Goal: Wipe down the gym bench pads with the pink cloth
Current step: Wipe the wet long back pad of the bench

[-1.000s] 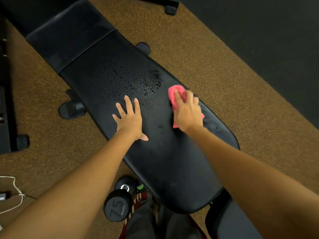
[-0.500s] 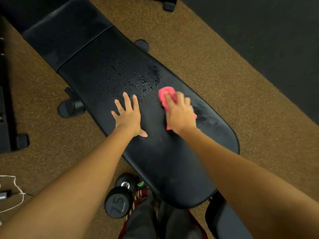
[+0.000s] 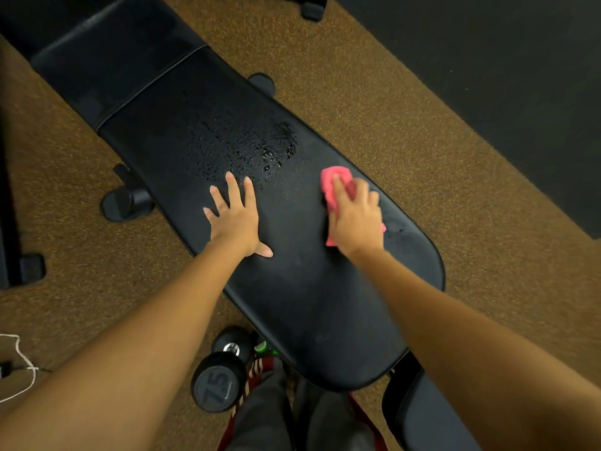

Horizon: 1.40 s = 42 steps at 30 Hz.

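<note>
The left hand (image 3: 235, 222) lies flat on the black pad (image 3: 309, 304), fingers straight and spread, holding nothing. At its 3 o'clock the right hand (image 3: 356, 219) presses the pink cloth (image 3: 335, 180) onto the pad near the edge, fingers laid fairly straight over it. Droplets (image 3: 253, 148) bead at 12 o'clock of the left hand. A dumbbell (image 3: 219, 382) sits on the floor at 7 o'clock.

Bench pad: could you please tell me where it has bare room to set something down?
The near end of the bench pad, between the forearms, is bare. Mid-pad is crowded: left hand, right hand on pink cloth, droplets just beyond.
</note>
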### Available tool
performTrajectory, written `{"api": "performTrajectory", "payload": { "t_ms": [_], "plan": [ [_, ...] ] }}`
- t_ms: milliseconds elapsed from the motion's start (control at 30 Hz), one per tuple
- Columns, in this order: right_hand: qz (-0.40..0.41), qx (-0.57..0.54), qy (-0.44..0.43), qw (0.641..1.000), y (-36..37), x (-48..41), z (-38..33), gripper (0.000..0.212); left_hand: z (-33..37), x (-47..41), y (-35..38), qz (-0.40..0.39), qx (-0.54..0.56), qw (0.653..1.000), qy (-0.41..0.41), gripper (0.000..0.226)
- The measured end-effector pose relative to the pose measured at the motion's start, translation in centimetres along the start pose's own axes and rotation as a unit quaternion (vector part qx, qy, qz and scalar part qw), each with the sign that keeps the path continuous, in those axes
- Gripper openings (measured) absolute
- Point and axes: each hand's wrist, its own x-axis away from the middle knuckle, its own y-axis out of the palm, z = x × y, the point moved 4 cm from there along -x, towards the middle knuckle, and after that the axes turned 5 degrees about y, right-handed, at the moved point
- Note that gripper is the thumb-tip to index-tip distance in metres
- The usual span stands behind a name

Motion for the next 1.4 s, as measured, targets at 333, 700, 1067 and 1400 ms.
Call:
{"api": "performTrajectory", "payload": {
  "t_ms": [333,700,1067,1400],
  "plan": [
    [0.012,-0.006,-0.012,1.0,0.8,2.2,0.7,0.056,0.1,0.0,-0.1,-0.006,-0.008,1.0,-0.01,0.135],
    [-0.009,-0.019,0.081,0.996,0.3,3.0,2.9,0.058,4.7,0.2,0.1,0.001,-0.061,0.996,0.058,0.134],
    [0.036,-0.063,0.181,0.981,0.3,2.8,5.2,0.055,4.3,-0.2,0.7,-0.008,-0.05,0.996,0.067,0.131],
    [0.044,-0.116,0.292,0.948,0.0,2.3,7.9,0.055,4.1,-0.2,0.7,0.001,-0.044,0.996,0.077,0.131]
  ]
}}
